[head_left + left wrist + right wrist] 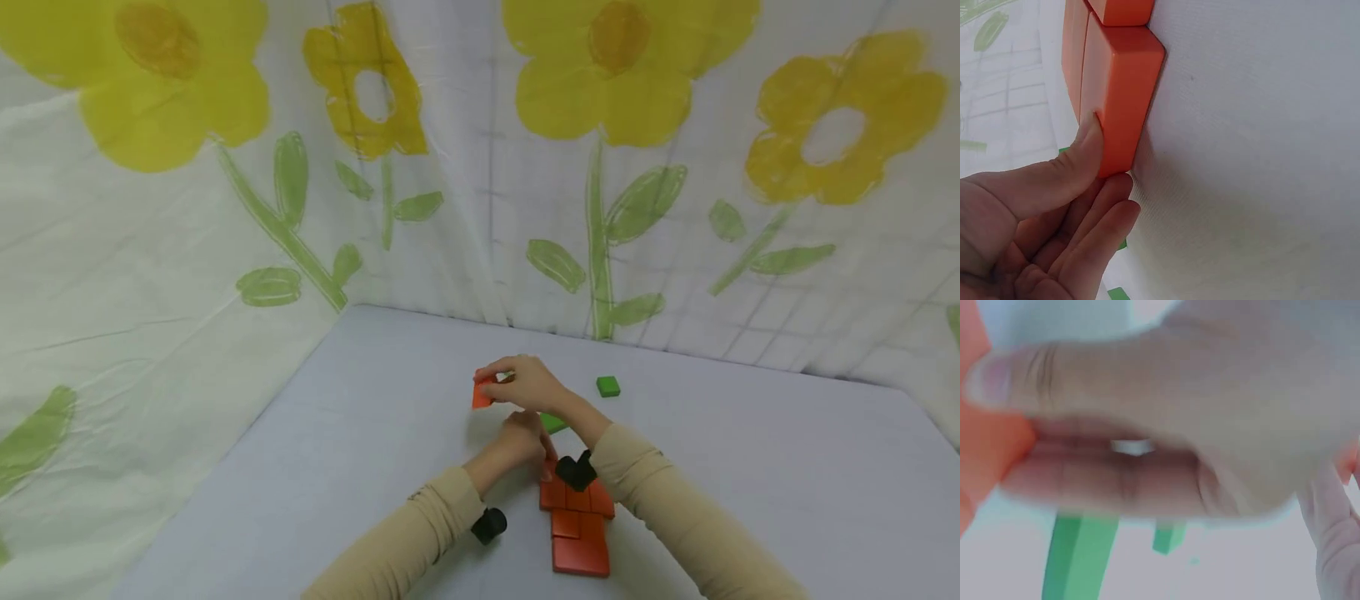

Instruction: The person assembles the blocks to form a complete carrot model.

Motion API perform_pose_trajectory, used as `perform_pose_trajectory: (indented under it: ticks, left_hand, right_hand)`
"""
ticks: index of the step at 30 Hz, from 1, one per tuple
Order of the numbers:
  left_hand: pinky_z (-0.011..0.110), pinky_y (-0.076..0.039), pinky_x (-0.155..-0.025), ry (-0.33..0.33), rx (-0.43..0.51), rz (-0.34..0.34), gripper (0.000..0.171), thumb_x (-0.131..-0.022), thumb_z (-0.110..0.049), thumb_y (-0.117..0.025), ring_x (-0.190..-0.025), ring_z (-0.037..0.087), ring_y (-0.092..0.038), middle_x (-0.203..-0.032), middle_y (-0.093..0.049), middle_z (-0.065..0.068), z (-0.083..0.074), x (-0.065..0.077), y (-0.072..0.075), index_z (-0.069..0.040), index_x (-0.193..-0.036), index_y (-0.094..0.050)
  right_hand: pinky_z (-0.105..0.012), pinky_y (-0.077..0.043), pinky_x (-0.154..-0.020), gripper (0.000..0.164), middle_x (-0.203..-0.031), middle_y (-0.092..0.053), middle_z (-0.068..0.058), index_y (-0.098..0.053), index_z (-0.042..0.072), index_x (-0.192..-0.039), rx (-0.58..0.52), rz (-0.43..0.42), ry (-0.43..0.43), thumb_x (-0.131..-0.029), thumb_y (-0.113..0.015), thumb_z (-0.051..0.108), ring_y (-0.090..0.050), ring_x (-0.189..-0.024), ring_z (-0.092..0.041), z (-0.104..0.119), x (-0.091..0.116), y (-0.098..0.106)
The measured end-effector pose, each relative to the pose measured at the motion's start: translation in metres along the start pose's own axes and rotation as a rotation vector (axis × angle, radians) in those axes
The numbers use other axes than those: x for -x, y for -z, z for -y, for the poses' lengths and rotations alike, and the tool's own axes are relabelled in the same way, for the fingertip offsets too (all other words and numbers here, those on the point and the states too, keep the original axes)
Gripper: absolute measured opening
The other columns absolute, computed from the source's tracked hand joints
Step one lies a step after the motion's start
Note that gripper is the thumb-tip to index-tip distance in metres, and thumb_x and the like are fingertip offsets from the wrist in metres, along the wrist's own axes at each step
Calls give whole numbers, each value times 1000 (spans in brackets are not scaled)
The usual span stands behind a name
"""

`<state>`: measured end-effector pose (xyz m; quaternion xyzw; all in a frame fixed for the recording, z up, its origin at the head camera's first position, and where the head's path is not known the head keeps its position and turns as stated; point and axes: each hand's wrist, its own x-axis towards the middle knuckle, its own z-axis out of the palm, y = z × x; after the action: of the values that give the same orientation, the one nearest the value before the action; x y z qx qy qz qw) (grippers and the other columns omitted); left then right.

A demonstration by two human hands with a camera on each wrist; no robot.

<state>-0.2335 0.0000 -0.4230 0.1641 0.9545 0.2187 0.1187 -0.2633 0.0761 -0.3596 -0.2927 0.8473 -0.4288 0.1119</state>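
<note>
And here's my right grip (527,385), closed in a pinch on an orange block (480,394), thumb on one side, fingers on the other! Out to the left of my fingertips it goes, apart from every other block, and it looks to be up off the tabletop (337,417). The right wrist view is blurred, but that thumb is plainly across the orange.

Now to my left grip (517,442), nearer my body and just below the right: it's pinching an end block (1129,94), thumb against its upper edge, fingertips tucked at its lower corner. That block lies flat on the tabletop, touching its neighbours.

Outward we go, and there's the cluster (577,500), red-orange pieces packed edge to edge, running back towards me, narrower at my end, where a wide block (581,557) closes it off. Just past my left fingers, a long green block (552,423), partly hidden under my right wrist; farther off, on its own, a small green block (609,387).

Beige sleeves (645,475) cover both arms, a black camera (576,471) by the right wrist, another camera (490,526) by the left. And behind it all, beyond the far edge, a white sheet (465,208) hangs in folds, big yellow flowers (570,92) and green leaves (647,204) all over it!
</note>
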Motion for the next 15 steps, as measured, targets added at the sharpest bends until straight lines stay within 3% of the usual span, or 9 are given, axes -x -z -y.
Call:
perform_pose_trajectory:
  ticks: [2, 7, 10, 15]
  left_hand:
    - [27, -44, -90, 28, 48, 1, 16, -64, -8, -90, -95, 24, -59, -82, -70, -2, -10, 15, 14, -13, -76, -80]
    - [25, -47, -84, 59, 129, 5, 17, -63, -8, -91, -89, 20, -59, -80, -66, -2, -12, 20, 18, -10, -75, -79]
    - [27, -51, -76, 69, 203, 5, 17, -63, -4, -90, -81, 17, -61, -74, -69, 0, -12, 20, 18, -7, -76, -78]
    - [28, -51, -70, 52, 210, 3, 20, -63, -3, -90, -79, 18, -62, -75, -72, 3, -10, 20, 17, -5, -78, -79]
  right_hand:
    - [-37, -52, -86, 33, -131, -60, -13, -68, 6, -121, -68, -29, -24, -88, -69, 13, -64, -107, -28, -1, 10, 12]
    - [-41, -51, -89, 45, -143, -46, -20, -60, -2, -129, -214, -40, -19, -85, -69, 3, -57, -117, -40, -1, 46, 38]
    - [-37, -53, -86, 40, -137, -51, -23, -62, -5, -125, -164, -98, 18, -85, -69, 0, -60, -111, -39, -4, 71, 43]
    - [-30, -56, -76, 33, -119, -63, -22, -67, -4, -115, -24, -154, 79, -83, -75, 3, -69, -92, -26, -5, 114, 40]
